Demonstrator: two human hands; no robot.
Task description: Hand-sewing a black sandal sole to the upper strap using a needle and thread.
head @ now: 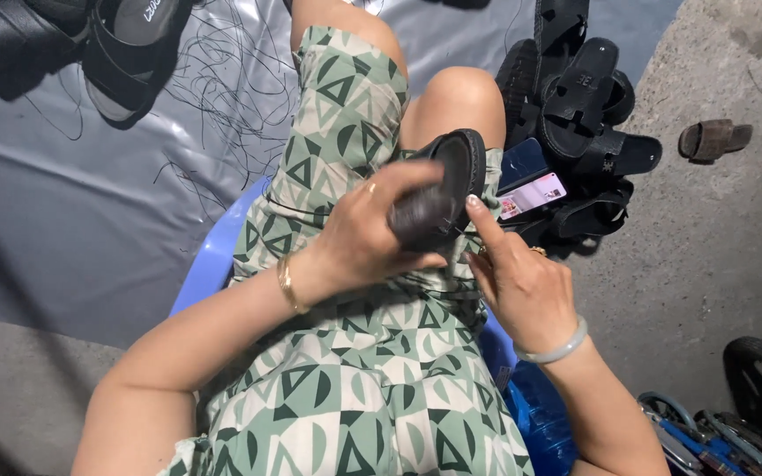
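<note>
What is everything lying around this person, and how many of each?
Black moulded sandal: one, black, held over the lap.
Pile of black sandals: several, exact count unclear, black, on the ground right of the knee.
Black sandals on the sheet: at least two, black, top left corner.
Smartphone with lit screen: one, dark, propped against the pile.
Loose black threads: many, black, strewn on the sheet.
Grey plastic sheet: one, grey, spread on the floor at left.
Brown slippers: two, brown, on the concrete at right.
Blue plastic stool: one, blue, under the person.
Left hand: gripping the sandal.
Right hand: forefinger touching the sandal's edge.
</note>
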